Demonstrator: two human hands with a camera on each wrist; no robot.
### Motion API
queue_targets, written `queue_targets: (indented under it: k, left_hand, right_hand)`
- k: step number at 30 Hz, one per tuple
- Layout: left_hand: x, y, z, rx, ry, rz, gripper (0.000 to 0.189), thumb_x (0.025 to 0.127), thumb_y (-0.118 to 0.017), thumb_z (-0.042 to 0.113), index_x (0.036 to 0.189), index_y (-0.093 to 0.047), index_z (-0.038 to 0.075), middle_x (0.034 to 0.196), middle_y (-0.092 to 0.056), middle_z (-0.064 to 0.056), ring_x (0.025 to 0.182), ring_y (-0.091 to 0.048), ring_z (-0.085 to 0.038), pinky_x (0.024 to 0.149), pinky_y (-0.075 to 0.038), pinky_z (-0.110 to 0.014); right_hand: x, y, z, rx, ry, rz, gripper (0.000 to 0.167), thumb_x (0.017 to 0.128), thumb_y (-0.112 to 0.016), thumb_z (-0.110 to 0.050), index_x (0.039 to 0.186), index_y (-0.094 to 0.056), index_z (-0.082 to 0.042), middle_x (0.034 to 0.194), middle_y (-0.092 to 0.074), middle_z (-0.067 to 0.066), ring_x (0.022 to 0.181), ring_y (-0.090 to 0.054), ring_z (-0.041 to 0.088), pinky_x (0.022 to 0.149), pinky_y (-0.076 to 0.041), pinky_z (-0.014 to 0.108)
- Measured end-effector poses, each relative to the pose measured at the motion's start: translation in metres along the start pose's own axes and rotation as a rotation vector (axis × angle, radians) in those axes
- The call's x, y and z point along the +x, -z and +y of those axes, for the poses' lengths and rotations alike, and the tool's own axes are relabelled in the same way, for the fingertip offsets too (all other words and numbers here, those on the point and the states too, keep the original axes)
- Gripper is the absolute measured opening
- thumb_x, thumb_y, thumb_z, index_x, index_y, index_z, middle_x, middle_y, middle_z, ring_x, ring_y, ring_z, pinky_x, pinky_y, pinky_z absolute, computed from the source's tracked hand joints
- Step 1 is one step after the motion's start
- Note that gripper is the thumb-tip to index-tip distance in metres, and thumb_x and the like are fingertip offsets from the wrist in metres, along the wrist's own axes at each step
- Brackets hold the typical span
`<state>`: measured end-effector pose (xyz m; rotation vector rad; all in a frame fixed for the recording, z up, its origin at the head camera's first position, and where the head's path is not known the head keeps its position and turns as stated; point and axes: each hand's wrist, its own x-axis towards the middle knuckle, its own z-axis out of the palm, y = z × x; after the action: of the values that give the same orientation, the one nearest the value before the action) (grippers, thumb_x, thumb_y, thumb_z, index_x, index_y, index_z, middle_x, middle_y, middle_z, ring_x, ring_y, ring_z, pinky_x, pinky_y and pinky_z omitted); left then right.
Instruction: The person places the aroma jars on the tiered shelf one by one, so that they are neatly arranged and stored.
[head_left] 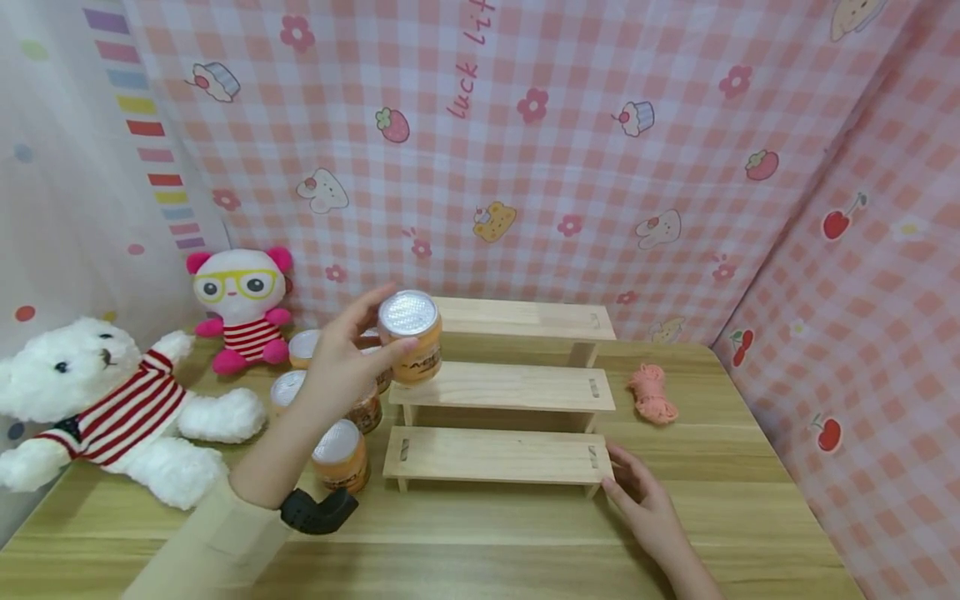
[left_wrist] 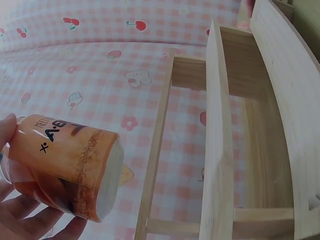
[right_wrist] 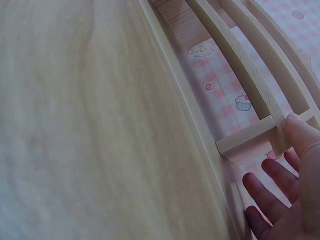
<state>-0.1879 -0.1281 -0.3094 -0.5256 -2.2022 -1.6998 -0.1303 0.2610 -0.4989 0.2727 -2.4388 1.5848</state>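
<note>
My left hand [head_left: 341, 358] grips an orange-labelled can [head_left: 422, 354] with a silvery lid, held up over the left part of a three-step wooden display rack [head_left: 495, 454]. In the left wrist view the can [left_wrist: 60, 165] lies sideways between thumb and fingers, apart from the rack [left_wrist: 217, 150]. At the right end of the lowest step is my right hand [head_left: 645, 504]. The right wrist view has its thumb touching the end of the plank [right_wrist: 267, 102], while the other fingers [right_wrist: 265, 197] spread loosely below it.
Several similar cans stand left of the rack, partly behind my left forearm; the nearest is an orange can [head_left: 341, 454]. Farther left sit a white teddy bear [head_left: 135, 408] and a pink-and-white plush toy [head_left: 243, 308]. A coral yarn bundle [head_left: 651, 393] lies right of the rack. Checked cloth [head_left: 570, 167] hangs behind.
</note>
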Motion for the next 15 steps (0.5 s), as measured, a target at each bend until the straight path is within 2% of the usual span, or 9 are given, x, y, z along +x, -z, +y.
queue_targets:
  k: [9, 15]
  left_hand:
    - [0.019, -0.022, 0.002, -0.057, 0.005, -0.051, 0.062, 0.082, -0.076, 0.006, 0.137, -0.048, 0.001, 0.115, -0.061, -0.014, 0.102, -0.056, -0.02, 0.085, -0.05, -0.035]
    - [0.031, -0.038, 0.003, -0.083, -0.025, -0.074, 0.063, 0.083, -0.075, 0.008, 0.139, -0.047, 0.003, 0.108, -0.061, -0.014, 0.092, -0.054, -0.02, 0.081, -0.051, -0.034]
  right_hand:
    - [0.0, -0.001, -0.002, 0.025, 0.018, -0.003, 0.043, 0.091, -0.062, 0.0, 0.133, -0.051, 0.001, 0.124, -0.059, 0.021, 0.104, -0.057, 0.007, 0.084, -0.045, 0.015]
    - [0.001, 0.0, -0.002, 0.017, 0.012, -0.013, 0.043, 0.092, -0.062, -0.002, 0.134, -0.051, 0.001, 0.123, -0.059, 0.021, 0.105, -0.057, 0.009, 0.085, -0.044, 0.015]
